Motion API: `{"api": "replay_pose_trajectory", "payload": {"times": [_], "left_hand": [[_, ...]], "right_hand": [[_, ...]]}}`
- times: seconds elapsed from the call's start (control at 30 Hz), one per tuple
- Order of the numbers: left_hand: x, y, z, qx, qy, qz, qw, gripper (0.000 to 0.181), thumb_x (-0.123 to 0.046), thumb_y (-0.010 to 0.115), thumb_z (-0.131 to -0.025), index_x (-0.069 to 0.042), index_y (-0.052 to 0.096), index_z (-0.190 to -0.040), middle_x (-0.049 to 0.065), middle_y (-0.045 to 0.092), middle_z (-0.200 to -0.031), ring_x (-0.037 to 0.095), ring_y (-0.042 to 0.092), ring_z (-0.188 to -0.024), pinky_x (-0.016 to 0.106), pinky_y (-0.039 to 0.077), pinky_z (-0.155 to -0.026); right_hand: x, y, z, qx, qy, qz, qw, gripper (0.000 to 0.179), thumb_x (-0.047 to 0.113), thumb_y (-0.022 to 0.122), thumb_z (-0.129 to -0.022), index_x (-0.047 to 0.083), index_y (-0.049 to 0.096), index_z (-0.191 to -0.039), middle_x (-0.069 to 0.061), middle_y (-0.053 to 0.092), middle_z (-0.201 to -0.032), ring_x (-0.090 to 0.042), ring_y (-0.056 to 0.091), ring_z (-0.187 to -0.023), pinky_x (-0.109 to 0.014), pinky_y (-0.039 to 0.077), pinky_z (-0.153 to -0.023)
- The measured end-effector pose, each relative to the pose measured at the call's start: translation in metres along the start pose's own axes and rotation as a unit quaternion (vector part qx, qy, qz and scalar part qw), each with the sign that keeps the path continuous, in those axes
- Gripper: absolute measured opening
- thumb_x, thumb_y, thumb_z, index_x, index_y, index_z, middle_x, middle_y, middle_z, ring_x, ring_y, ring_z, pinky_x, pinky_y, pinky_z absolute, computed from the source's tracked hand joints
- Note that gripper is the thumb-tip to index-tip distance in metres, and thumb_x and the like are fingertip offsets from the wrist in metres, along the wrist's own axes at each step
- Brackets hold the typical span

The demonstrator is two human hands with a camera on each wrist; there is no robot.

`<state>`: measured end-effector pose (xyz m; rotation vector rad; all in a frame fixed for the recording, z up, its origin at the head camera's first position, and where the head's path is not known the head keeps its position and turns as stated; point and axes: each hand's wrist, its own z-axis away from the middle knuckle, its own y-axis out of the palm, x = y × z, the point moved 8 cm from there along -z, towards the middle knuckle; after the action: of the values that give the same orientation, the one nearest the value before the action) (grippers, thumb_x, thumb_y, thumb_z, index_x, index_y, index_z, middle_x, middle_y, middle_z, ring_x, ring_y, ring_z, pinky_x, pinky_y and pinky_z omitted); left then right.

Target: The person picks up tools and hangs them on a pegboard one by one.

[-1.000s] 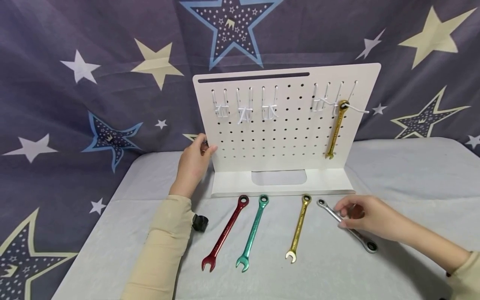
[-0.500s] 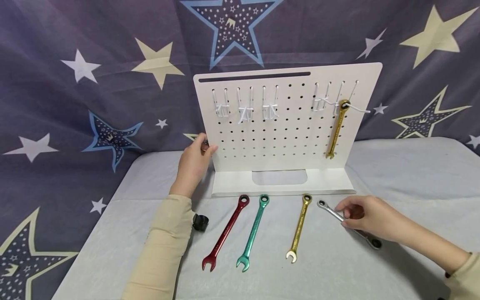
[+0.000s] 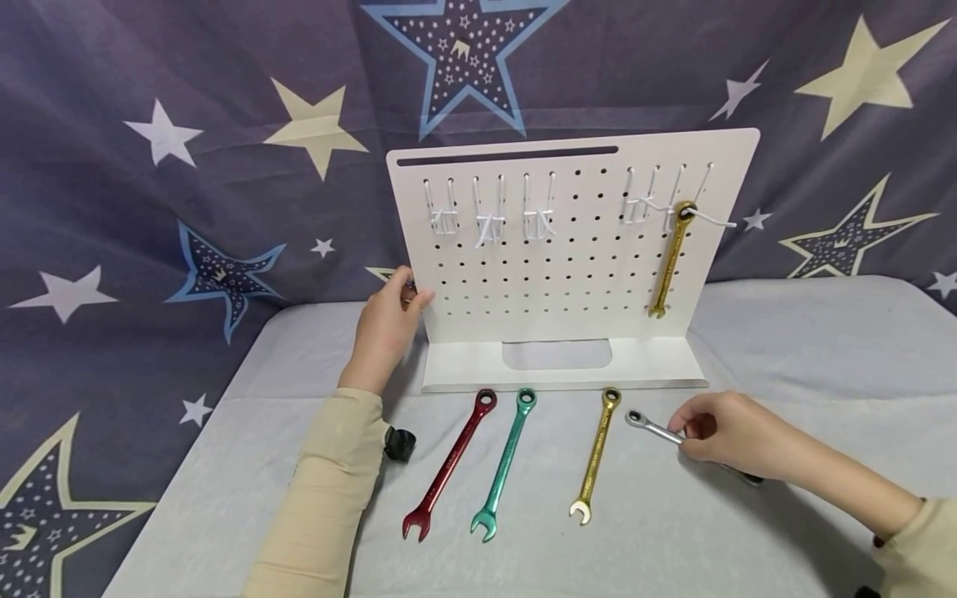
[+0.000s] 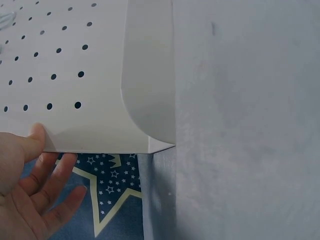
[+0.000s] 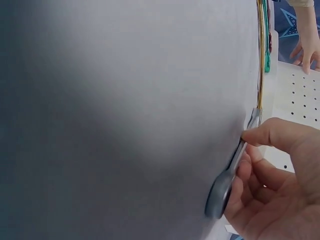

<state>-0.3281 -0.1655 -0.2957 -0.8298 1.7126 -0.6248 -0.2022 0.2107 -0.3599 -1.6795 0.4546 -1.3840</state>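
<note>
My left hand (image 3: 383,332) grips the left edge of a white pegboard (image 3: 478,328), its thumb on the front face and its fingers behind; the left wrist view shows the thumb (image 4: 36,140) there too. At the right, my right hand (image 3: 736,436) pinches a silver ratchet wrench (image 3: 656,428) by its shaft, thumb against fingers. In the right wrist view the wrench's near ring end (image 5: 219,197) sticks out below the fingers, tilted close over the cloth. Part of the shaft is hidden behind the hand in the head view. A gold wrench (image 3: 672,257) hangs from a hook on the board's right side.
On the grey cloth (image 3: 837,357) before the board lie a red wrench (image 3: 452,465), a green wrench (image 3: 507,465) and another gold wrench (image 3: 596,457), ring ends toward the board. Several white hooks (image 3: 489,224) jut from the board. A star-patterned curtain (image 3: 247,50) hangs behind.
My right hand has taken hold of the silver wrench and turned it; its far ring has swung left and nearer, its other end mostly behind the hand. The left hand stays put.
</note>
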Motion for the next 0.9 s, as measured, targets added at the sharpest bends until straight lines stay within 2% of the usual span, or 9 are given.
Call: {"api": "replay_pose_trajectory", "payload": {"times": [0.23, 0.47, 0.67, 0.9], "left_hand": [[0.0010, 0.0001, -0.0003, 0.001, -0.001, 0.001, 1.0000, 0.026, -0.032, 0.058, -0.101, -0.010, 0.052, -0.114, 0.013, 0.065, -0.104, 0.031, 0.062, -0.091, 0.046, 0.047, -0.079], [0.0014, 0.0009, -0.0006, 0.003, -0.002, 0.003, 1.0000, 0.026, -0.031, 0.058, -0.101, -0.010, 0.052, -0.115, 0.013, 0.065, -0.104, 0.030, 0.062, -0.090, 0.046, 0.047, -0.078], [0.0010, 0.0013, -0.0009, 0.002, -0.002, 0.002, 1.0000, 0.026, -0.031, 0.058, -0.101, -0.010, 0.052, -0.115, 0.013, 0.065, -0.103, 0.030, 0.062, -0.089, 0.045, 0.047, -0.077], [0.0007, 0.0007, -0.0006, 0.001, -0.005, 0.001, 1.0000, 0.026, -0.031, 0.058, -0.101, -0.010, 0.052, -0.115, 0.013, 0.065, -0.105, 0.030, 0.063, -0.093, 0.046, 0.048, -0.079]], "right_hand": [[0.0011, -0.0001, -0.0012, 0.004, 0.009, 0.022, 0.9997, 0.015, 0.003, 0.076, -0.074, 0.010, 0.066, -0.084, 0.008, 0.054, -0.071, -0.004, 0.046, -0.065, -0.024, 0.040, -0.058], [0.0025, 0.0005, 0.0006, 0.011, 0.012, 0.017, 0.9997, 0.015, 0.006, 0.075, -0.076, 0.014, 0.063, -0.081, 0.009, 0.053, -0.069, -0.003, 0.046, -0.062, -0.023, 0.040, -0.057], [0.0042, 0.0005, 0.0009, 0.020, -0.010, -0.014, 0.9997, 0.013, 0.004, 0.074, -0.079, 0.012, 0.064, -0.081, 0.009, 0.054, -0.069, -0.002, 0.047, -0.062, -0.023, 0.041, -0.055], [0.0001, 0.0006, 0.0005, 0.044, -0.005, -0.064, 0.9969, 0.011, 0.003, 0.073, -0.082, 0.010, 0.066, -0.086, 0.007, 0.058, -0.072, -0.003, 0.049, -0.062, -0.023, 0.043, -0.054]]}}
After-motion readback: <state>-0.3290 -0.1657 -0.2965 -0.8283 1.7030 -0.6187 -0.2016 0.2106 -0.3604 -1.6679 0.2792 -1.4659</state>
